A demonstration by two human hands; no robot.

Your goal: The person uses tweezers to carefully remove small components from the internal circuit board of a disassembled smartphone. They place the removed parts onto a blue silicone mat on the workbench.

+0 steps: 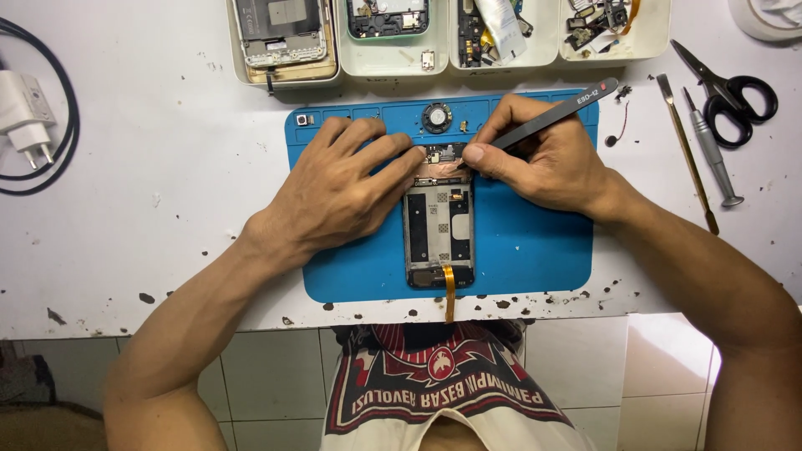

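While both forearms reach in from the near edge, an opened phone chassis (pixel 439 219) lies lengthwise at the centre of a blue work mat (pixel 535 250), w/ an orange flex ribbon (pixel 449 292) hanging off its near end over the bench edge. Left hand (pixel 338 188): palm down, fingers spread slightly, fingertips (pixel 411 160) pressing on the far end of the chassis, next to a strip of copper-coloured foil (pixel 440 169). Right hand (pixel 547 159): thumb and forefinger pinched on black tweezers (pixel 555 113); tweezer tips hidden behind the thumb, approx. at the foil, so contact w/ the board cannot be told. The two hands nearly meet over the far end of the chassis and cover that part of it.

Farther on the mat: a round black speaker part (pixel 437 118) just beyond the fingers; a small camera module (pixel 301 119) at the far left corner. Right of the mat, apart from the hand: a thin spudger (pixel 687 150), a small screwdriver (pixel 712 150), black-handled scissors (pixel 725 90). Left: a white charger plug (pixel 23 113) w/ black cable (pixel 67 117).

Far edge: a row of white trays (pixel 368 63) holding phone shells and loose parts.

Surface: white bench (pixel 167 217), chipped and dark-spotted; pale tiled floor (pixel 267 367) below.
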